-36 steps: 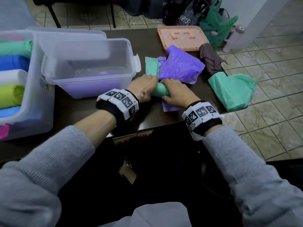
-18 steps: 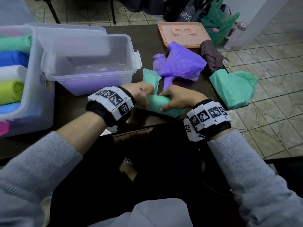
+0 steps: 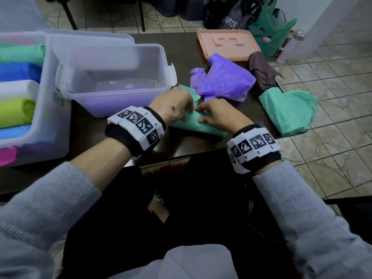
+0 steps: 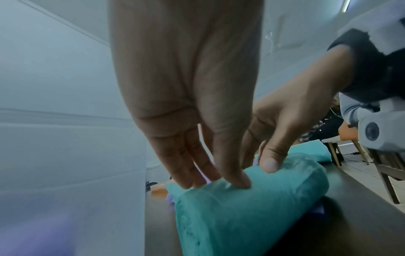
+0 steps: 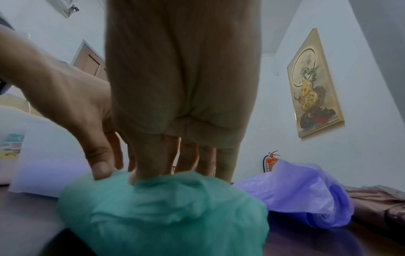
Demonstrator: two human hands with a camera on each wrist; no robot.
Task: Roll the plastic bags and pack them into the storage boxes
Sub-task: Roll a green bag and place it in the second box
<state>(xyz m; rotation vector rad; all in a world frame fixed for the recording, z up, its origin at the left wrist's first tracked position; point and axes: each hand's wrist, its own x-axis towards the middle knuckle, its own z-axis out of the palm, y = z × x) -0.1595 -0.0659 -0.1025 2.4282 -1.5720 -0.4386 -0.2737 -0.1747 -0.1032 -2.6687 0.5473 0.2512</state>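
A green plastic bag [image 3: 198, 125], mostly rolled into a thick tube, lies near the table's front edge; its loose tail [image 3: 191, 95] trails toward the clear box. My left hand [image 3: 186, 115] pinches the roll's left part, fingers over the far side and thumb on top [image 4: 237, 180]. The right hand [image 3: 201, 115] grips it just beside, its thumb [image 4: 270, 164] pressing the top and its fingers [image 5: 186, 161] behind the roll. A small clear storage box [image 3: 165, 63] stands open to the left, with a purple roll [image 3: 112, 101] inside.
A large clear box [image 3: 50, 121] at far left holds several coloured rolls. Behind the roll lie a loose purple bag [image 3: 227, 81], a brown bag [image 3: 261, 71], a folded green bag [image 3: 289, 111] overhanging the table's right edge, and a peach lid [image 3: 227, 45].
Both hands drew the green bag out from beside the purple bag toward the front edge, then rolled it forward; the roll is thicker and its tail shorter.
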